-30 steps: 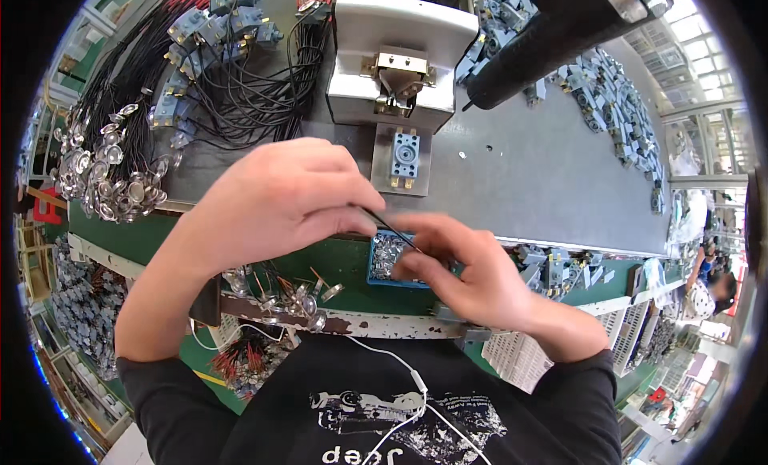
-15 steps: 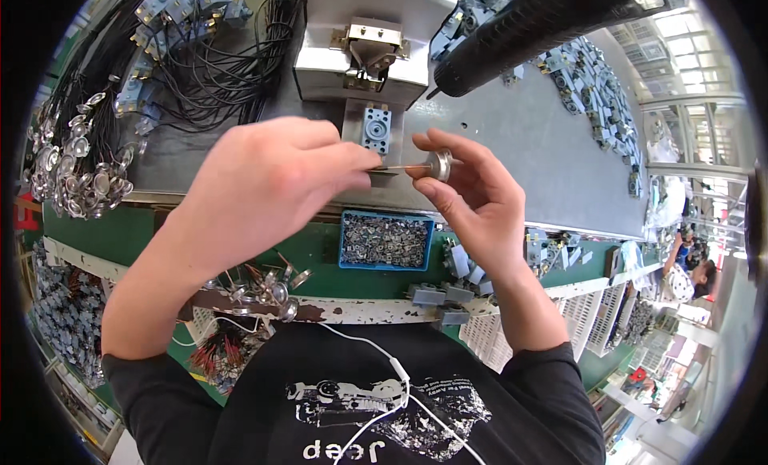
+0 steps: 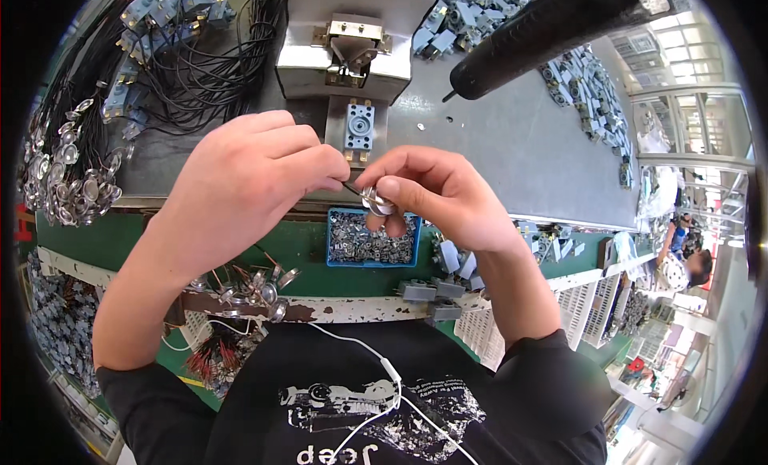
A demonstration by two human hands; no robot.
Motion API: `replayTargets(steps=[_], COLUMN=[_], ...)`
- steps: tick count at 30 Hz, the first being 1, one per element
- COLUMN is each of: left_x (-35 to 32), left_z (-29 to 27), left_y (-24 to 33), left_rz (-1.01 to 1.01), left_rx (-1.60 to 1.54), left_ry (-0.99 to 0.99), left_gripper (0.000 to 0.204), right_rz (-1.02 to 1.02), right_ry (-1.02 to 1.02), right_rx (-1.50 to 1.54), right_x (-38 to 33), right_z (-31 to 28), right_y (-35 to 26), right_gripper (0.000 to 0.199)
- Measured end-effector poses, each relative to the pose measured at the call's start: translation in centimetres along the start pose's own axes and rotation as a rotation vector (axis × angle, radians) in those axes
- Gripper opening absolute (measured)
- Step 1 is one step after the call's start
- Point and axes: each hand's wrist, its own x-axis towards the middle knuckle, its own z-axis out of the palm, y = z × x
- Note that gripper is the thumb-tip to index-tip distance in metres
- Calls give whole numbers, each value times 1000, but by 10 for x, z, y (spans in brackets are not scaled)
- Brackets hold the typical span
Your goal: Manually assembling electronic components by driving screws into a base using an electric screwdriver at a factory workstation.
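Between the thumb and fingers of my right hand [image 3: 452, 194] is a small round silvery metal disc [image 3: 376, 201]. A thin dark lead [image 3: 350, 186] runs from it toward my left hand [image 3: 260, 173], whose fingertips are pinched on the lead's other end. Just beyond the hands, a grey-blue switch-like block [image 3: 360, 127] with a round centre and brass-coloured tabs lies on a metal plate in front of a metal-cased fixture [image 3: 344, 57]. My left fingers partly hide the lead.
A blue tray [image 3: 373, 261] of small metal pieces sits below my hands. A black cylindrical tool [image 3: 512, 57] hangs at upper right. Wired blocks [image 3: 128, 89] and metal discs [image 3: 76, 173] lie at left; more blocks [image 3: 592, 105] at far right. Someone sits at the far right edge.
My right hand has moved left and down with the disc, closer to my left hand, and the disc is tilted differently. The whole view has shifted slightly.
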Motion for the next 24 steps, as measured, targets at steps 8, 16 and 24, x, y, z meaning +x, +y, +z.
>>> replayTargets(steps=[8, 16, 24], left_x=[0, -1, -12], left_z=[14, 17, 19], left_y=[3, -6, -20], left_rz=[-129, -75, 222], left_rx=[-313, -363, -166], left_ry=[144, 186, 87], left_gripper=[27, 30, 20], right_rz=[-366, -418, 121], right_ry=[239, 265, -265], right_rx=[2, 76, 80], right_x=[-13, -7, 32], right_z=[21, 25, -20], right_y=[28, 35, 8], right_gripper=[42, 40, 31])
